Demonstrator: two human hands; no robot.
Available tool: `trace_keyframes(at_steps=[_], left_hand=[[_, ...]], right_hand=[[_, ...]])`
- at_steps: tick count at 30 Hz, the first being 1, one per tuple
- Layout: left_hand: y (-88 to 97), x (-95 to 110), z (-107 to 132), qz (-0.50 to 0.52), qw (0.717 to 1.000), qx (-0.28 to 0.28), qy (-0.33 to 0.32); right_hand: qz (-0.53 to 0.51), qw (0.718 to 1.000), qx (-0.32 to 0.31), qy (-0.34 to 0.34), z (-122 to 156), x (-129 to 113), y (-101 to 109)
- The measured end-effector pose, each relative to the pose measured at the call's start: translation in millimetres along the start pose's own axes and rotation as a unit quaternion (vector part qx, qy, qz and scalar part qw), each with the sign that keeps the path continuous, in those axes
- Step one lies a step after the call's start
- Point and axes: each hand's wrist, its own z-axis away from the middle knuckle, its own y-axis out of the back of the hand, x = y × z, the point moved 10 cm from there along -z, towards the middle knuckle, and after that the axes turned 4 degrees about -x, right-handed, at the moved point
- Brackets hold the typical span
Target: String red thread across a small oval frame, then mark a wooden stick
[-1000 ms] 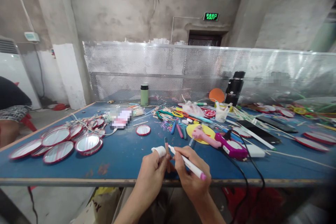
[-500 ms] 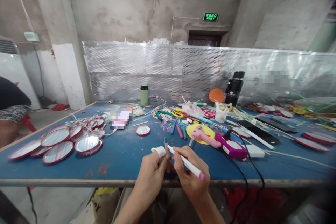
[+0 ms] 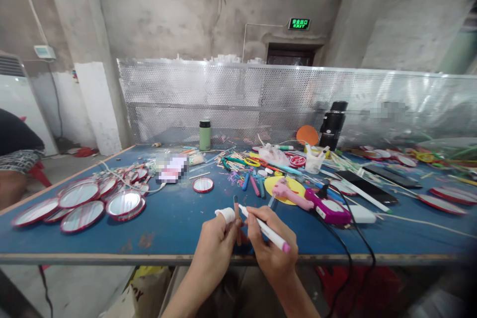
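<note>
Right fingers clamp a white marker. Left fingers pinch a slim stick by the surface's front edge.

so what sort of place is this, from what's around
Probably a small craft workshop: round red-rimmed mirrors lie heaped on a cluttered blue table, and a lit exit sign shows against a bare grey wall.
</note>
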Motion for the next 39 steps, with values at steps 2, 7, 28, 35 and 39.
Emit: trace_keyframes(at_steps=[2,7,28,35,39], left_hand=[[0.5,0.5,-0.2,-0.002,1.0,0.001,-0.001],[1.6,2.4,-1.6,0.0,1.0,0.004,-0.001],[1.6,1.3,-0.3,-0.005,1.0,0.004,0.002],[0.1,1.6,0.1,0.001,1.0,0.004,-0.005],[0.2,0.3,0.4,0.001,1.0,0.007,-0.009]], right_hand=[[0.002,1.0,0.009,-0.004,0.2,1.1,1.7],[-0.01,1.0,0.002,0.007,0.9,0.8,0.5],[0.004,1.0,0.018,0.013,1.3,-2.6,4.4],[-0.004,1.0,0.004,0.02,-0.7,-6.5,2.3],[-0.015,1.0,-0.014,0.022,-2.4,-7.7,-0.7]])
